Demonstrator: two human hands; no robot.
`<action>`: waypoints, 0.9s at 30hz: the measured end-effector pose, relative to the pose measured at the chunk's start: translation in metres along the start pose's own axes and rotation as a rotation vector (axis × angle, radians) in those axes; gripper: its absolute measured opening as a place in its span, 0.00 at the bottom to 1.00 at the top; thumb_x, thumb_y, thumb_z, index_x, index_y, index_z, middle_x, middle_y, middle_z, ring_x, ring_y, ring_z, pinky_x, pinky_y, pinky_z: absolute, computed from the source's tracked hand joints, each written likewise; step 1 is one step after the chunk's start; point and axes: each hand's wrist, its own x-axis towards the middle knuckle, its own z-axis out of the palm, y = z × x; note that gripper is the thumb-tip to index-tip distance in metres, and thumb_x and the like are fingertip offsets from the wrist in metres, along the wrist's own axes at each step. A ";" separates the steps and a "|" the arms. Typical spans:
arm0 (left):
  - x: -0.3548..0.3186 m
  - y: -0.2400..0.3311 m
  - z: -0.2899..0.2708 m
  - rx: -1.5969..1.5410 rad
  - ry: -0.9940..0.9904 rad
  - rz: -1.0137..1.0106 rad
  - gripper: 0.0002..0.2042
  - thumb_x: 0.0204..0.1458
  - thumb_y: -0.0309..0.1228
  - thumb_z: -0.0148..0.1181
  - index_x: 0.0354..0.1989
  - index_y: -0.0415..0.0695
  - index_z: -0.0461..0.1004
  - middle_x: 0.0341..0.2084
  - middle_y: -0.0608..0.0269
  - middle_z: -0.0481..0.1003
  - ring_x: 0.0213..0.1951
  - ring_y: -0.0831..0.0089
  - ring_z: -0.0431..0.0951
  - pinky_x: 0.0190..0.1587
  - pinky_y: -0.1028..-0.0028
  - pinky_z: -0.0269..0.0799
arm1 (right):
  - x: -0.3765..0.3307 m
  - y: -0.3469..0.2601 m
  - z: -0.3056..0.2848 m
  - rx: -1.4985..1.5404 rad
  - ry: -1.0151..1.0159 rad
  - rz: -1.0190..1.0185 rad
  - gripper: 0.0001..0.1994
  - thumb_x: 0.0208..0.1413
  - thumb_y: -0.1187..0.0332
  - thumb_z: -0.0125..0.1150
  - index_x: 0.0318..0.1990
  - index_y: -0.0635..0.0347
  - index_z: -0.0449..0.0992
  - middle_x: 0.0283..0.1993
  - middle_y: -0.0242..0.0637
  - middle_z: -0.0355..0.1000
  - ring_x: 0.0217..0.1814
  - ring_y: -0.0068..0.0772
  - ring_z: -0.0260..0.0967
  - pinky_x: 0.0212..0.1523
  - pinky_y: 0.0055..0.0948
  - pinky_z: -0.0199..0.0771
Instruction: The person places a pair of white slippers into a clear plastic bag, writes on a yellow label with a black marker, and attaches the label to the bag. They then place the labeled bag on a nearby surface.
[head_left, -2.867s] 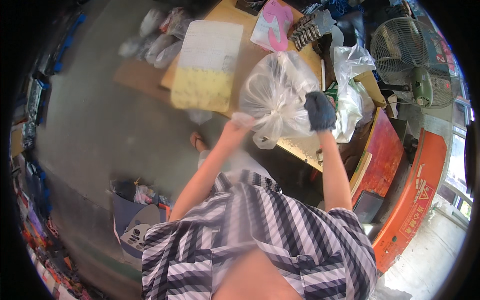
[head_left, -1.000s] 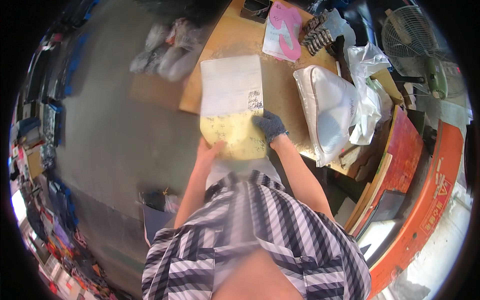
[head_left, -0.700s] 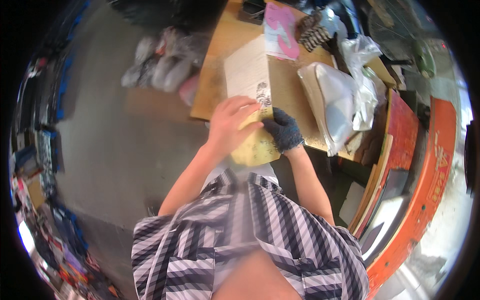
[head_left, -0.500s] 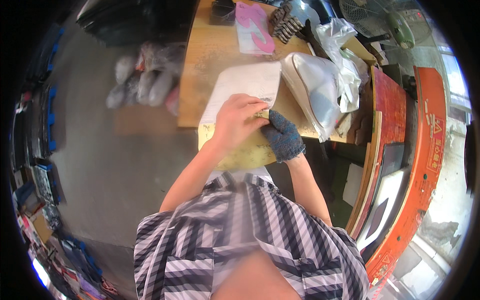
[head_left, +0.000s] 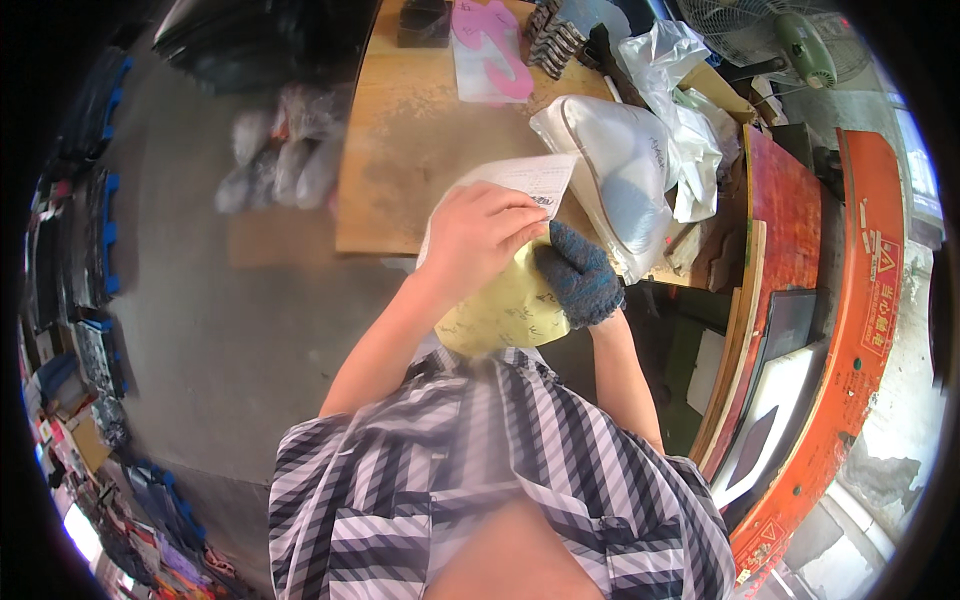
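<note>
My bare left hand [head_left: 478, 232] is closed, thumb and fingers pinching the upper edge of a yellow paper sheet [head_left: 505, 310] and a white paper sheet [head_left: 545, 178]. On the right, my gloved right hand [head_left: 582, 275], in a grey-blue knit glove, pinches the right side of the yellow sheet. Dark handwriting covers the yellow paper, which hangs bowed toward my body. The white paper bears faint printing and stands up behind my left fingers, partly hidden by them. Both sheets are held in front of the wooden table's near edge.
On the wooden table [head_left: 390, 180] sit a clear bag with a white padded item [head_left: 625, 170], a pink cut-out shape [head_left: 490, 50] and dark ridged blocks [head_left: 550, 45]. A fan [head_left: 805, 50] stands at the far right, near an orange board [head_left: 860, 300]. Wrapped bundles [head_left: 290, 165] lie left.
The white sheet, spread out flatter before, now shows less of its surface and tilts upward. Both hands have shifted slightly right with the papers, and more of the yellow sheet's lower part shows.
</note>
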 end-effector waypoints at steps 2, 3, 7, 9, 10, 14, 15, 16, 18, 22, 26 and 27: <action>0.005 0.003 0.008 -0.009 0.048 0.020 0.09 0.45 0.30 0.64 0.35 0.45 0.79 0.33 0.64 0.76 0.34 0.66 0.74 0.38 0.70 0.70 | -0.001 0.002 -0.009 0.047 0.006 0.005 0.16 0.53 0.70 0.56 0.49 0.66 0.71 0.40 0.39 0.74 0.39 0.26 0.71 0.37 0.27 0.74; 0.007 0.005 0.011 -0.018 0.075 0.029 0.08 0.45 0.30 0.64 0.35 0.44 0.79 0.32 0.63 0.76 0.34 0.66 0.75 0.38 0.71 0.70 | -0.001 0.003 -0.013 0.110 -0.017 0.071 0.17 0.53 0.70 0.56 0.50 0.66 0.71 0.40 0.39 0.74 0.39 0.26 0.71 0.36 0.26 0.75; 0.012 0.012 0.020 -0.128 0.196 -0.073 0.09 0.42 0.27 0.66 0.34 0.44 0.78 0.31 0.62 0.76 0.33 0.68 0.75 0.35 0.72 0.71 | -0.003 0.008 -0.026 0.130 -0.015 0.049 0.20 0.53 0.70 0.56 0.54 0.65 0.69 0.43 0.39 0.73 0.40 0.26 0.72 0.36 0.25 0.75; 0.012 0.016 0.023 -0.105 0.174 -0.020 0.09 0.41 0.26 0.66 0.33 0.43 0.78 0.31 0.61 0.75 0.32 0.68 0.75 0.34 0.73 0.71 | -0.003 0.013 -0.029 0.210 -0.032 0.066 0.20 0.53 0.70 0.57 0.54 0.65 0.69 0.45 0.40 0.73 0.42 0.28 0.72 0.39 0.26 0.75; 0.012 0.018 0.024 -0.131 0.154 -0.075 0.09 0.40 0.25 0.67 0.33 0.43 0.78 0.30 0.61 0.75 0.32 0.68 0.75 0.34 0.73 0.71 | -0.003 0.016 -0.030 0.211 -0.034 0.049 0.20 0.53 0.70 0.57 0.54 0.65 0.69 0.45 0.40 0.73 0.43 0.29 0.72 0.41 0.27 0.75; 0.012 0.023 0.027 -0.079 0.149 -0.093 0.09 0.40 0.23 0.66 0.32 0.43 0.78 0.29 0.62 0.75 0.31 0.68 0.75 0.33 0.72 0.70 | -0.002 0.026 -0.034 -0.046 -0.007 -0.103 0.21 0.52 0.71 0.58 0.54 0.64 0.69 0.48 0.43 0.72 0.48 0.34 0.71 0.48 0.29 0.72; 0.012 0.023 0.028 -0.032 0.155 -0.058 0.09 0.40 0.23 0.66 0.32 0.42 0.78 0.28 0.62 0.75 0.31 0.68 0.75 0.32 0.72 0.70 | -0.002 0.027 -0.034 -0.057 -0.023 -0.114 0.21 0.51 0.71 0.58 0.54 0.64 0.69 0.48 0.44 0.72 0.48 0.36 0.71 0.50 0.30 0.71; 0.012 0.022 0.028 0.018 0.177 -0.016 0.08 0.41 0.23 0.65 0.32 0.42 0.78 0.28 0.62 0.74 0.31 0.68 0.74 0.32 0.72 0.70 | -0.001 0.028 -0.034 -0.076 -0.020 -0.115 0.22 0.51 0.71 0.59 0.54 0.64 0.69 0.49 0.45 0.72 0.49 0.37 0.71 0.51 0.30 0.70; 0.010 0.020 0.031 0.100 0.211 0.008 0.05 0.44 0.23 0.64 0.31 0.42 0.77 0.27 0.61 0.74 0.30 0.68 0.74 0.31 0.72 0.69 | 0.001 0.028 -0.033 -0.065 -0.033 -0.145 0.22 0.50 0.71 0.59 0.54 0.64 0.69 0.49 0.45 0.72 0.49 0.38 0.71 0.51 0.30 0.70; 0.003 0.014 0.033 -0.119 0.306 -0.192 0.04 0.47 0.24 0.62 0.31 0.41 0.76 0.28 0.61 0.74 0.30 0.70 0.73 0.33 0.76 0.69 | 0.004 0.021 -0.028 -0.113 -0.038 -0.218 0.21 0.51 0.71 0.57 0.54 0.64 0.69 0.48 0.45 0.72 0.48 0.37 0.71 0.49 0.30 0.70; -0.005 0.008 0.029 -0.425 0.425 -0.462 0.05 0.48 0.22 0.61 0.33 0.39 0.76 0.30 0.61 0.74 0.30 0.73 0.73 0.34 0.77 0.69 | 0.011 0.014 -0.020 -0.026 -0.077 0.029 0.20 0.53 0.71 0.55 0.54 0.65 0.69 0.47 0.45 0.72 0.48 0.33 0.70 0.49 0.29 0.70; -0.006 0.006 0.027 -0.537 0.462 -0.566 0.05 0.48 0.21 0.61 0.34 0.39 0.76 0.30 0.61 0.74 0.30 0.73 0.74 0.34 0.77 0.69 | 0.012 0.013 -0.018 -0.042 -0.077 0.013 0.19 0.53 0.71 0.55 0.53 0.65 0.69 0.47 0.44 0.73 0.47 0.32 0.70 0.48 0.29 0.70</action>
